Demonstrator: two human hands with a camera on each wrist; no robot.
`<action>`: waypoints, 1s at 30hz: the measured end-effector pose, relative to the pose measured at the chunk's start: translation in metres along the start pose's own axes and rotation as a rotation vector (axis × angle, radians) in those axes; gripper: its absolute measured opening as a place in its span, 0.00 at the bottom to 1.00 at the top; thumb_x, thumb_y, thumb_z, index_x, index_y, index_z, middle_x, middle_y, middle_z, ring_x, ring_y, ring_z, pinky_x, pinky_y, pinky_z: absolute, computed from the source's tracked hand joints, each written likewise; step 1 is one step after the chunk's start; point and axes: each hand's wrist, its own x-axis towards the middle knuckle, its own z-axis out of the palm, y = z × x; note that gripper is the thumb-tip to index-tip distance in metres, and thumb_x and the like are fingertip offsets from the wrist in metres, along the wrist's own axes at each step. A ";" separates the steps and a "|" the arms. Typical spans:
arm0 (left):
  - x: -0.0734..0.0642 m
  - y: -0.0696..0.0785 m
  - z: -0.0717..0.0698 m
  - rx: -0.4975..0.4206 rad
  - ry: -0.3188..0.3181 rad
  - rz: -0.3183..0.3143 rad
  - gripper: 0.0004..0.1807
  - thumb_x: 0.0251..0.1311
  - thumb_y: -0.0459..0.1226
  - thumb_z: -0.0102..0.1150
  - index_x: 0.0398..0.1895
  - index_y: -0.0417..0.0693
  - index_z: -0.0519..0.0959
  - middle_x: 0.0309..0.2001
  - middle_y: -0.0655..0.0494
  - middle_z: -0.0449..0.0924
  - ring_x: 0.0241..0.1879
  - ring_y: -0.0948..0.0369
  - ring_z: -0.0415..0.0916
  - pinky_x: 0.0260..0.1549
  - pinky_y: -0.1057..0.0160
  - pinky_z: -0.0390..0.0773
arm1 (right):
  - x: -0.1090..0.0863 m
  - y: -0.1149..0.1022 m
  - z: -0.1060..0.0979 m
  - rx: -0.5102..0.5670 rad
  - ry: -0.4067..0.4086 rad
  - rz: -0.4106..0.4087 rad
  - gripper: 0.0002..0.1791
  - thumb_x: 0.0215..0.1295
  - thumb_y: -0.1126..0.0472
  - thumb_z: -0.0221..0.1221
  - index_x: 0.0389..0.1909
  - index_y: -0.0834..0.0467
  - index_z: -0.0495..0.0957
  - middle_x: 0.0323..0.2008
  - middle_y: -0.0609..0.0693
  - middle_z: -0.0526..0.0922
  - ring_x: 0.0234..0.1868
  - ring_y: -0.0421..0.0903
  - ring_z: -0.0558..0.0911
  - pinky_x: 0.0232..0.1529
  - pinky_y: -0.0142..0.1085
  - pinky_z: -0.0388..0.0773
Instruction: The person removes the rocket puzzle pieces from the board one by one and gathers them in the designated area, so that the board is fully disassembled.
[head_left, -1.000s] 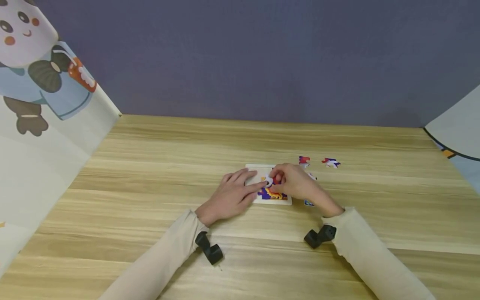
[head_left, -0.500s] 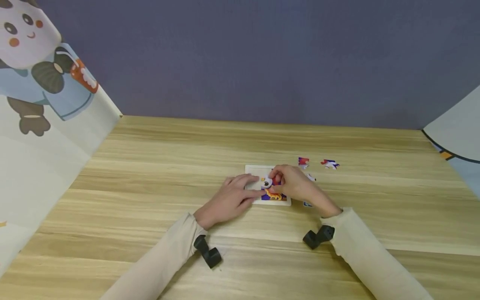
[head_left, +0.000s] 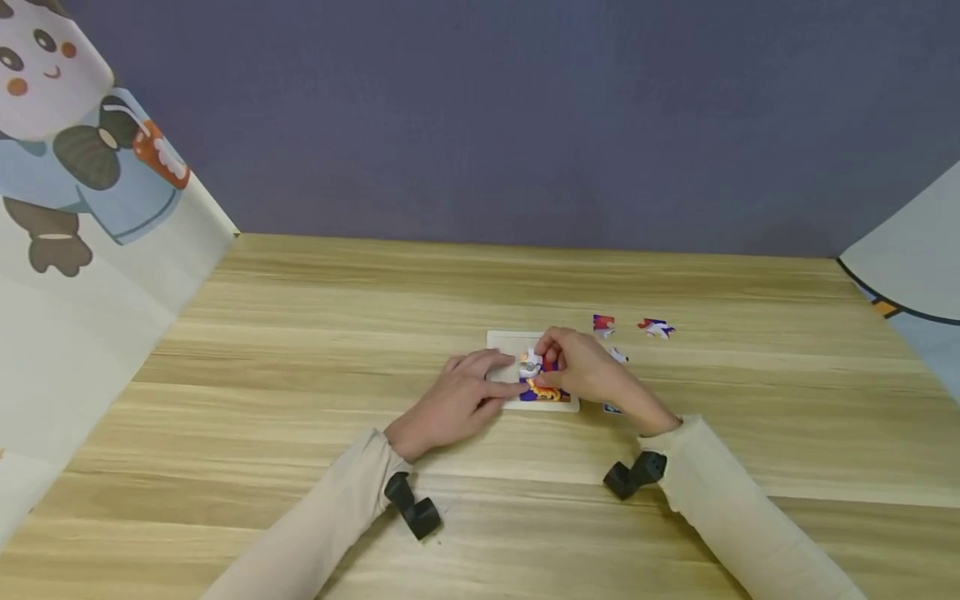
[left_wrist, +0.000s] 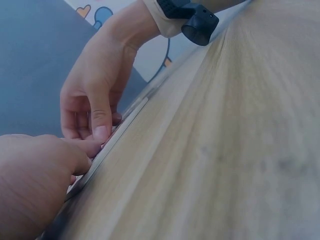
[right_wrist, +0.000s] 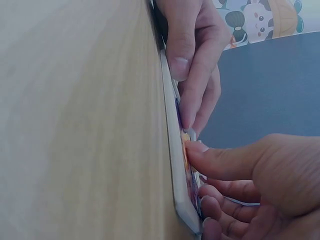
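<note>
A white puzzle tray (head_left: 501, 337) lies flat on the table, partly filled with a purple, red and yellow picture. Curled thumb and fingers of my right hand (head_left: 588, 367) pinch the right side of a white puzzle piece (head_left: 529, 362) over the tray. My left hand (head_left: 457, 400) rests on the tray's left part with fingers extended, and one fingertip touches the picture's left edge. In the right wrist view the right thumb (right_wrist: 225, 162) presses low on the picture beside the left fingers (right_wrist: 197, 95). The fingers hide part of the picture.
Right of the tray lie loose puzzle pieces: a red and purple piece (head_left: 603, 325), a purple and white piece (head_left: 657, 327), a white piece (head_left: 618, 355) and a blue one (head_left: 612, 408) partly behind the right hand. A dark wall (head_left: 480, 125) stands behind the table.
The left index finger has drawn back from the white puzzle piece, down toward the picture's lower left. The right hand keeps its place at the piece, which has shifted slightly.
</note>
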 end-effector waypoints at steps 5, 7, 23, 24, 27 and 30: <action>0.000 0.000 0.000 0.006 0.001 0.001 0.17 0.67 0.39 0.49 0.57 0.62 0.78 0.67 0.51 0.68 0.69 0.53 0.59 0.65 0.47 0.59 | -0.001 -0.001 -0.001 -0.013 0.022 -0.012 0.14 0.53 0.65 0.68 0.37 0.61 0.74 0.30 0.52 0.76 0.28 0.42 0.72 0.30 0.30 0.69; 0.001 0.000 0.000 0.004 0.000 -0.003 0.17 0.67 0.39 0.49 0.56 0.62 0.79 0.67 0.51 0.68 0.69 0.53 0.59 0.64 0.48 0.59 | -0.001 -0.001 -0.002 -0.020 0.032 -0.020 0.14 0.53 0.65 0.69 0.37 0.61 0.74 0.30 0.52 0.76 0.28 0.42 0.72 0.30 0.31 0.69; 0.001 0.000 -0.001 0.003 -0.005 -0.016 0.17 0.67 0.40 0.48 0.56 0.62 0.79 0.66 0.50 0.68 0.68 0.53 0.60 0.63 0.48 0.60 | -0.002 0.000 0.000 0.053 0.094 -0.057 0.02 0.64 0.64 0.59 0.34 0.59 0.75 0.29 0.52 0.81 0.29 0.42 0.79 0.30 0.34 0.74; 0.001 0.000 -0.001 0.004 -0.004 -0.015 0.17 0.67 0.40 0.48 0.56 0.62 0.79 0.66 0.50 0.68 0.68 0.53 0.60 0.63 0.48 0.60 | -0.002 0.000 0.000 0.062 0.093 -0.061 0.02 0.64 0.65 0.59 0.34 0.59 0.75 0.29 0.52 0.81 0.29 0.42 0.79 0.29 0.34 0.74; 0.001 0.000 0.000 0.006 0.000 -0.010 0.17 0.67 0.39 0.48 0.56 0.62 0.79 0.66 0.50 0.69 0.68 0.53 0.60 0.62 0.48 0.60 | -0.002 -0.001 0.000 0.087 0.089 -0.056 0.02 0.64 0.65 0.59 0.34 0.59 0.75 0.29 0.52 0.81 0.27 0.42 0.78 0.27 0.33 0.74; 0.001 0.000 0.001 0.006 0.005 -0.007 0.17 0.67 0.39 0.48 0.56 0.62 0.79 0.66 0.51 0.69 0.68 0.53 0.60 0.62 0.49 0.61 | -0.003 -0.002 -0.001 0.117 0.088 -0.047 0.02 0.64 0.66 0.58 0.34 0.60 0.74 0.28 0.53 0.80 0.26 0.42 0.79 0.26 0.32 0.74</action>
